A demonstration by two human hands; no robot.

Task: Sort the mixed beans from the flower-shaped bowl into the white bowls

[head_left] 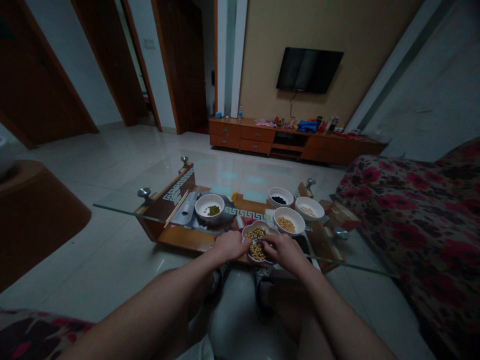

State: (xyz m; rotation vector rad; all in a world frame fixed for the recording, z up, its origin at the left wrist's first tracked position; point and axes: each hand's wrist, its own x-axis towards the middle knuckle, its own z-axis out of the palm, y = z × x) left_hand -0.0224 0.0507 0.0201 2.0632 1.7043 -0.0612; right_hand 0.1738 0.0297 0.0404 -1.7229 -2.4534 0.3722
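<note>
A scalloped bowl with a purplish rim sits near the front edge of the glass table. Yellow and green beans lie mixed inside it. My left hand is closed at the bowl's left rim, its thumb reaching over the edge. Over the beans, the fingers of my right hand are pinched together; anything between them is too small to make out. Just beyond stands a white bowl of yellow beans. Farther left, another white bowl holds green beans.
The glass table has exposed edges and metal supports. Black beans and pale pieces fill two bowls at the back right. Chopsticks lie beside a plastic box on the left. A floral sofa stands right.
</note>
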